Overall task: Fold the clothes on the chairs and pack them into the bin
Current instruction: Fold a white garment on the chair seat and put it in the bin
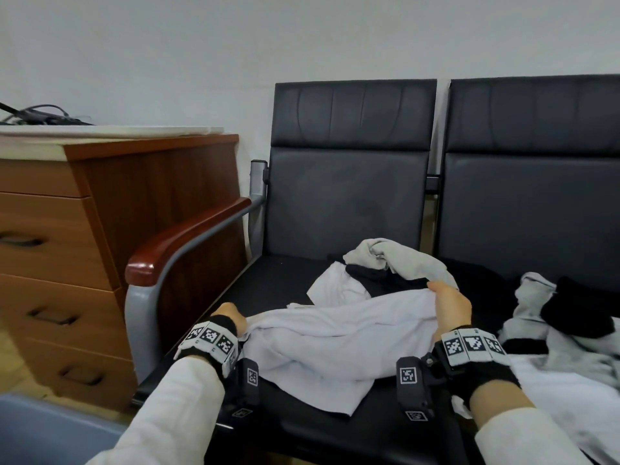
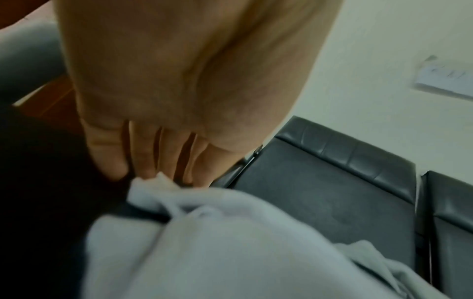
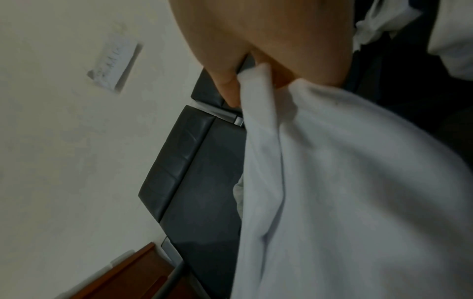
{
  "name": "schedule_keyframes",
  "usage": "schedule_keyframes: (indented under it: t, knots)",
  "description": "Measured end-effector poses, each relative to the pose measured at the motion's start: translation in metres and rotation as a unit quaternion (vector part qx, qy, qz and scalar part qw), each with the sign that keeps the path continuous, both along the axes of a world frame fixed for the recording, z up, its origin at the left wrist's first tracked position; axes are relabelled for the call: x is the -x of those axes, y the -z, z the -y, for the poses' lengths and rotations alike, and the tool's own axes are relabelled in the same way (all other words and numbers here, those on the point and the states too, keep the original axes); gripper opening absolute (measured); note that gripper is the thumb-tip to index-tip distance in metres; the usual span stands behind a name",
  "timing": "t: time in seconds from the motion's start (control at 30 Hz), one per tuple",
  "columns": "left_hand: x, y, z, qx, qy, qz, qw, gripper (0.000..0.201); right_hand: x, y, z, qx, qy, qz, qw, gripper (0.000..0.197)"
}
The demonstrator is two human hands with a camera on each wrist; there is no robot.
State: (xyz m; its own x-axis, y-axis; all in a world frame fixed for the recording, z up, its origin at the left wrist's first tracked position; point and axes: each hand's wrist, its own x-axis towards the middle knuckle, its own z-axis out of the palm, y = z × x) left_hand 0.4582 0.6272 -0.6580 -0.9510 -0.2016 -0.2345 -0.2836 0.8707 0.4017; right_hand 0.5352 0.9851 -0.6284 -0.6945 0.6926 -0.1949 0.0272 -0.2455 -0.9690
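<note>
White garment [image 1: 335, 340] lay half-spread on left chair seat [image 1: 268, 290], each end pinched: left hand [image 1: 229, 317] at 9 o'clock, right hand [image 1: 449, 307] at 3. Risk: thin pinches slipping; lifted cloth dragging the pile [image 1: 385, 263] at 12 o'clock.

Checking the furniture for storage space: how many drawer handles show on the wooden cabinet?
3, stacked on the cabinet's front at the left: upper handle, middle handle, lower handle. The frame edge may hide others.

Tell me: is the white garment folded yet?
Not yet: the white garment lies rumpled across the chair seat, its ends held by left hand and right hand.
</note>
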Motion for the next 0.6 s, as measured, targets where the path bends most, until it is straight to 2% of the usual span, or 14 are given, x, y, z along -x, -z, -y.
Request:
schedule_keyframes:
  t: [0.07,0.13,0.23,0.3,0.43,0.53,0.6]
  knots:
    - [-0.005,0.004,0.0,-0.012,-0.037,-0.002,0.999,0.041,-0.003,0.001,-0.005,-0.029,0.003,0.009,1.0,0.028]
    - [-0.007,0.006,0.003,-0.037,-0.072,-0.016,0.997,0.038,-0.005,0.005,-0.012,-0.052,0.004,0.007,0.999,0.009]
    - [-0.004,0.007,0.013,-0.139,-0.136,-0.04,0.98,0.04,-0.011,0.011,-0.027,-0.064,0.012,-0.005,0.998,0.008]
    - [-0.001,0.005,0.019,-0.272,-0.176,-0.077,0.943,0.041,-0.014,0.013,-0.038,-0.065,0.014,-0.009,0.998,0.015]
    - [-0.003,-0.014,0.026,-0.511,-0.183,-0.157,0.825,0.038,-0.023,0.008,-0.051,-0.044,-0.018,-0.032,0.998,0.031]
    - [-0.006,-0.028,0.026,-0.592,-0.189,-0.172,0.764,0.036,-0.032,0.002,-0.056,-0.011,-0.087,-0.046,0.995,0.031]
    - [-0.01,-0.033,0.025,-0.61,-0.181,-0.167,0.753,0.031,-0.034,0.002,-0.06,-0.019,-0.113,-0.029,0.993,0.029]
